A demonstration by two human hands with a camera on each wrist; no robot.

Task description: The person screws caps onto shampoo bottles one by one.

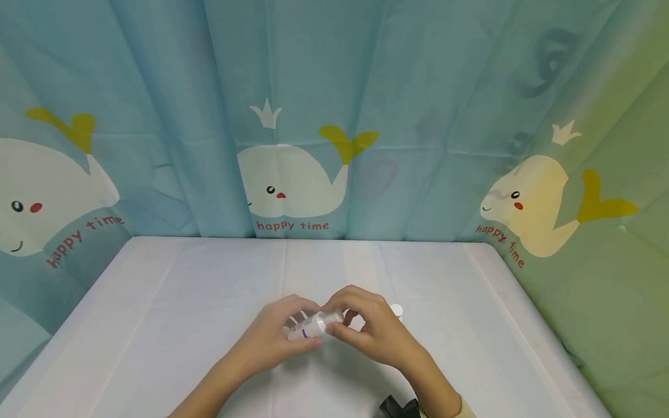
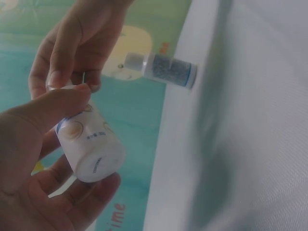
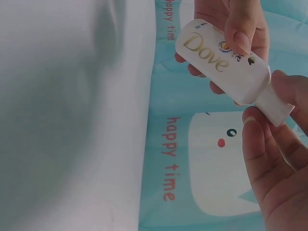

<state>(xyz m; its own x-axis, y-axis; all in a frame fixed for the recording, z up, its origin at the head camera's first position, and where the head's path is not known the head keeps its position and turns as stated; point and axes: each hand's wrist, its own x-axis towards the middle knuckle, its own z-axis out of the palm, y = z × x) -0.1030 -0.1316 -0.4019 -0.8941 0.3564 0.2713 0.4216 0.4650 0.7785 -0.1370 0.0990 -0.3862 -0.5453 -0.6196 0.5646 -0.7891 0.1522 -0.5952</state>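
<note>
A small white Dove bottle (image 3: 211, 60) is held tilted above the table, its capped end toward my right hand. My left hand (image 1: 279, 334) grips the bottle's body, with the thumb across its front in the right wrist view. The thumb and fingers of my right hand (image 1: 373, 328) pinch the white cap (image 3: 273, 107), which sits on the bottle's neck. In the left wrist view the bottle's round base (image 2: 101, 163) faces the camera, and my right fingers hide most of the cap.
Behind my right hand a second small bottle (image 2: 168, 70) with a pale cap stands on the white-covered table (image 1: 209, 278). A black object (image 1: 399, 406) lies by my right forearm. A curtain (image 1: 418, 87) printed with whales hangs along the table's far edge.
</note>
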